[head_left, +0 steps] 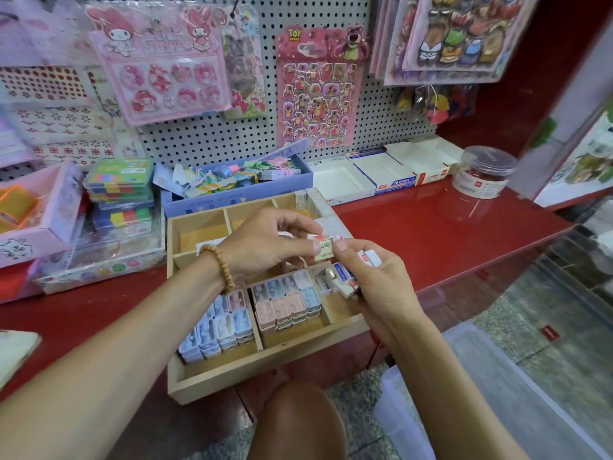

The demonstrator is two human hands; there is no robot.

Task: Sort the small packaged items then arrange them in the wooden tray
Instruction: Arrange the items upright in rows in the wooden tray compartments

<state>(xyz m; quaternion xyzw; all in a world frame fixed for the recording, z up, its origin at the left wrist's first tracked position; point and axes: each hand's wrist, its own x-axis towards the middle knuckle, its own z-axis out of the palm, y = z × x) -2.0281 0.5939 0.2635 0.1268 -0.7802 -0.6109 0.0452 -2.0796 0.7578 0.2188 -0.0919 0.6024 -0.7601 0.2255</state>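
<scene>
A wooden tray (265,366) with several compartments sits on the red counter, its front edge hanging over. Blue packaged items (219,330) fill its front left compartment and pink and blue ones (287,302) the front middle. My left hand (265,244), with a bead bracelet on the wrist, pinches a small 2B eraser pack (324,249) above the tray. My right hand (374,277) touches the same pack with its thumb and grips several small wrapped erasers (345,280) against its fingers and palm.
The red counter (431,234) holds open white cartons (381,175), a clear round jar (482,172), a blue box of trinkets (232,180) and pink boxes (36,214) at left. Sticker sheets hang on the pegboard (331,94). A clear plastic bin (481,393) stands on the floor.
</scene>
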